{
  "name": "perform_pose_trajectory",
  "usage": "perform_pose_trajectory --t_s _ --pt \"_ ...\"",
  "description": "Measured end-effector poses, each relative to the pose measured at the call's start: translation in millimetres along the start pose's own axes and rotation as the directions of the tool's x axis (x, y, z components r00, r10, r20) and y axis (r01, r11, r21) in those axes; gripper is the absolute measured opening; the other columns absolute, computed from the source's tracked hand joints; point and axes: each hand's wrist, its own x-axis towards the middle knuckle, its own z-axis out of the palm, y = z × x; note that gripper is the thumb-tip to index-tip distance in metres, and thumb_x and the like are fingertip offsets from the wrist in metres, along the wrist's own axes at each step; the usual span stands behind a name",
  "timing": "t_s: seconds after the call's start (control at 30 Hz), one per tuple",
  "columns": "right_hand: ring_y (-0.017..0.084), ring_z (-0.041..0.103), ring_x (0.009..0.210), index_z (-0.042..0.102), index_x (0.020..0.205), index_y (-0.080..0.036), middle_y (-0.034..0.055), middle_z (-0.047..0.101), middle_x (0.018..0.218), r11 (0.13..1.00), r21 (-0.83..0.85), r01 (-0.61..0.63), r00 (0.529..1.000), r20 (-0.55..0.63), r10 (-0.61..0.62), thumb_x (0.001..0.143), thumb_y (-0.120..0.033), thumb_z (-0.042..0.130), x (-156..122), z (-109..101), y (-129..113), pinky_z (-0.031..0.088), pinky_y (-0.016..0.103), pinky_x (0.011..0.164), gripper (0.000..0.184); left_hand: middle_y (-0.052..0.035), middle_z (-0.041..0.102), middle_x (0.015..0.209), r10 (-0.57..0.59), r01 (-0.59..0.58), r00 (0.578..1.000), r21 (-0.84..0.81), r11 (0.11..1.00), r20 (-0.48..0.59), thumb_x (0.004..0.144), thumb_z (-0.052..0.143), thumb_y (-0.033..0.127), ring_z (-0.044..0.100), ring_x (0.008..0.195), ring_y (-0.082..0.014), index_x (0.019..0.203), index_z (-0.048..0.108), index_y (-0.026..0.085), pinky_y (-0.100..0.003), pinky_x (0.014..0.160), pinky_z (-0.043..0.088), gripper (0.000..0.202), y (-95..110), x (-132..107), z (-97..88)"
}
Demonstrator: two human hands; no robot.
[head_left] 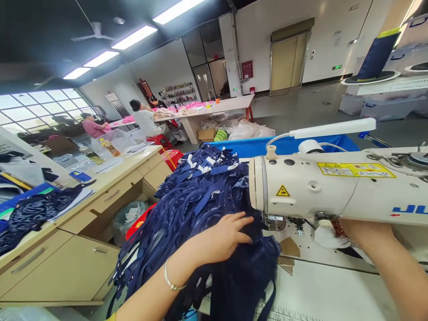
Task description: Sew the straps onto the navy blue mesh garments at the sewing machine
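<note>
Just left of the sewing machine (337, 194), below its needle end, the left hand (224, 236) lies palm down with fingers spread on a dark navy garment (247, 276). The right forearm (384, 258) passes under the machine's arm; the right hand is mostly hidden behind it, so whether it grips anything cannot be told. The two hands are well apart. The garment's long axis runs from the needle end towards the wearer, its lower part pointing down over the white bench (327, 285) and a narrow strap trailing the same way. Left of the machine, a pile of navy pieces (200, 196) slopes away, straps streaming towards the lower left, white tags (204, 168) among them.

On the machine's arm, large blue letters (411, 208) begin "JU" before the frame cuts them off. A yellow warning triangle (282, 191) sits near its needle end; farther right, the yellow label (356, 170) is too small to read. Behind the machine stands a blue bin (284, 143).
</note>
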Motion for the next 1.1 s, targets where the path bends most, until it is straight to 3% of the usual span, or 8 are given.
perform_pose_trajectory --t_s 0.07,0.13,0.2,0.27,0.43,0.67,0.9,1.1 --pt "0.031 0.024 0.144 0.037 0.148 -0.021 0.0060 0.030 0.159 0.999 0.049 0.016 0.999 -0.030 -0.015 0.082 -0.043 0.034 0.9 5.7 9.4 0.027 0.046 0.116 0.069 0.0000 0.043 0.154 0.047 -0.045 0.999 -0.123 0.991 0.008 0.093 0.045 0.011 0.024 0.149 -0.0276 0.111 0.066 0.026 -0.052 0.120 0.025 0.031 16.5 -9.5 0.8" --pt "0.031 0.022 0.145 0.037 0.148 -0.021 0.0064 0.026 0.160 0.996 0.086 0.024 0.999 -0.047 -0.020 0.083 -0.042 0.038 -0.6 12.3 13.9 0.026 0.046 0.117 0.069 -0.0025 0.062 0.134 -0.003 0.001 1.000 -0.189 0.982 -0.013 0.100 0.045 0.028 0.034 0.145 -0.0271 0.104 0.064 0.024 -0.056 0.119 0.023 0.020 29.7 -17.1 6.6" --pt "0.031 0.023 0.145 0.040 0.147 -0.022 0.0068 0.026 0.160 0.994 0.109 0.022 0.999 -0.050 -0.016 0.084 -0.038 0.040 -2.8 16.2 14.6 0.025 0.046 0.117 0.066 -0.0053 0.069 0.116 -0.102 0.089 0.993 -0.184 0.979 -0.060 0.101 0.044 0.044 0.043 0.139 -0.0280 0.106 0.062 0.023 -0.059 0.118 0.024 0.028 36.5 -21.7 15.3" --pt "0.030 0.023 0.145 0.043 0.146 -0.024 0.0066 0.028 0.160 0.993 0.121 0.012 0.999 -0.049 -0.006 0.084 -0.035 0.041 -4.4 17.1 13.9 0.026 0.047 0.115 0.063 -0.0072 0.069 0.114 -0.150 0.136 0.983 -0.130 0.982 -0.103 0.098 0.049 0.050 0.048 0.135 -0.0290 0.111 0.060 0.022 -0.059 0.117 0.026 0.033 37.5 -23.7 24.0" --pt "0.028 0.021 0.146 0.045 0.145 -0.024 0.0060 0.026 0.161 0.994 0.111 -0.007 1.000 -0.001 0.008 0.084 -0.034 0.042 -3.5 13.8 14.8 0.031 0.043 0.112 0.062 -0.0060 0.068 0.113 -0.157 0.154 0.979 -0.035 0.987 -0.133 0.096 0.055 0.046 0.052 0.129 -0.0269 0.109 0.061 0.023 -0.058 0.117 0.028 0.028 32.7 -22.6 34.6" --pt "0.029 0.016 0.146 0.038 0.148 -0.019 0.0072 0.015 0.164 0.994 0.101 -0.041 0.997 0.067 0.034 0.089 -0.042 0.039 1.3 -0.4 7.0 0.026 0.041 0.114 0.064 -0.0066 0.066 0.110 -0.159 0.159 0.978 -0.012 0.987 -0.134 0.097 0.054 0.047 0.052 0.127 -0.0267 0.109 0.061 0.021 -0.056 0.117 0.028 0.029 34.3 -19.8 36.6" --pt "0.032 0.022 0.143 0.044 0.145 -0.023 0.0074 0.034 0.157 0.997 0.077 -0.025 0.996 0.087 0.018 0.080 -0.030 0.039 3.1 -10.9 -5.7 0.026 0.051 0.113 0.066 -0.0063 0.065 0.112 -0.159 0.156 0.979 -0.036 0.987 -0.125 0.097 0.054 0.043 0.051 0.129 -0.0261 0.112 0.060 0.021 -0.055 0.118 0.027 0.027 32.6 -20.1 38.1" --pt "0.033 0.029 0.141 0.050 0.142 -0.021 0.0142 0.040 0.152 1.000 0.030 0.002 0.996 0.089 -0.005 0.087 -0.028 0.029 -0.3 -8.5 -2.8 0.025 0.057 0.111 0.060 -0.0069 0.066 0.113 -0.147 0.143 0.978 -0.035 0.989 -0.148 0.098 0.052 0.047 0.051 0.130 -0.0257 0.112 0.061 0.021 -0.053 0.119 0.026 0.030 31.2 -22.4 38.8"
